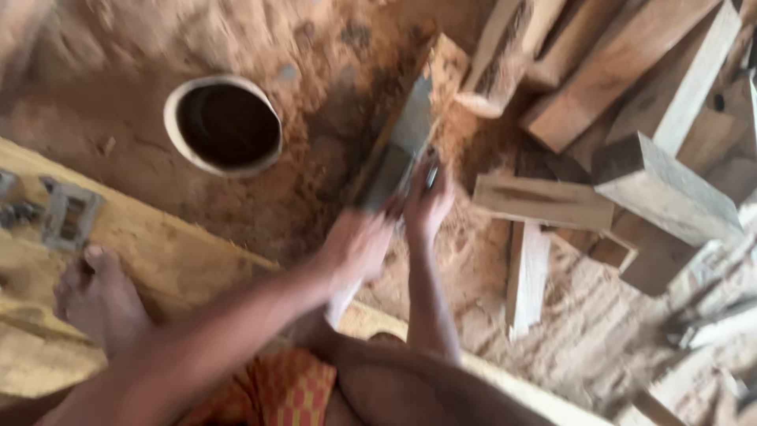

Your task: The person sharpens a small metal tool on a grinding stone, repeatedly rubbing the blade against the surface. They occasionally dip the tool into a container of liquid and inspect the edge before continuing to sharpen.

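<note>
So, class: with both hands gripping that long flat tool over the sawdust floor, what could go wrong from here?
1. The left hand and right hand sit close together on the flat tool; a slip might nick fingers.
2. The bare foot on the plank looks unprotected.
3. Offcut wood blocks lie loose nearby, a possible trip hazard.

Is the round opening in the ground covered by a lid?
No, the round opening is uncovered; its dark inside shows within the pale rim.
</note>
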`<state>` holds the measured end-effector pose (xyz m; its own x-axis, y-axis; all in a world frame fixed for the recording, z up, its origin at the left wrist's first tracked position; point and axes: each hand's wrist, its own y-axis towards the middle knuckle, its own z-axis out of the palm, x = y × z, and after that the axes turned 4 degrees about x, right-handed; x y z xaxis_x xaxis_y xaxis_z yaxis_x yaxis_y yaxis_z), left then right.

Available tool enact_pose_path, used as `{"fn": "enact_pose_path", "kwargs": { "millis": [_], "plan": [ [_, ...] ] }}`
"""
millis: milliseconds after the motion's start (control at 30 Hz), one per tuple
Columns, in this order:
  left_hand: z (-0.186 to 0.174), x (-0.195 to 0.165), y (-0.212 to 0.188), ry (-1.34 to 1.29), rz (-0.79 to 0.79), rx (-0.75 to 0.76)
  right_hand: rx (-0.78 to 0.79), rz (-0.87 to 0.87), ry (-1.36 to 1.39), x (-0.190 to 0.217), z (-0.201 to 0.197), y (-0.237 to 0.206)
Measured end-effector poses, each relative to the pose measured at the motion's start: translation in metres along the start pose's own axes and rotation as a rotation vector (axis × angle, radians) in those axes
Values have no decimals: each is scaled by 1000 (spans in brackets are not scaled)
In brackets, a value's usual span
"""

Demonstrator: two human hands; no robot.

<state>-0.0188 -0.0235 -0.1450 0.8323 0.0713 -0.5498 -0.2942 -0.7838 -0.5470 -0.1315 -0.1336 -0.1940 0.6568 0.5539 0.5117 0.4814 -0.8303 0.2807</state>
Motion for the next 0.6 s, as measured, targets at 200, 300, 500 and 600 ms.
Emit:
{"fn": "enact_pose_path", "kwargs": {
  "millis": [200, 300, 500, 600],
  "plan": [
    [-6, -2, -6, 43, -33, 167, 105, 208, 102, 9, -2, 12],
    [40, -5, -54, 260, -11, -641, 205, 100, 190, 35, -7, -42],
    [26, 7, 5, 98, -25, 108, 36, 251, 147, 23, -3, -4],
    [-22, 6, 36, 335, 135, -199, -77, 303, 134, 24, -11, 55]
  ]
}}
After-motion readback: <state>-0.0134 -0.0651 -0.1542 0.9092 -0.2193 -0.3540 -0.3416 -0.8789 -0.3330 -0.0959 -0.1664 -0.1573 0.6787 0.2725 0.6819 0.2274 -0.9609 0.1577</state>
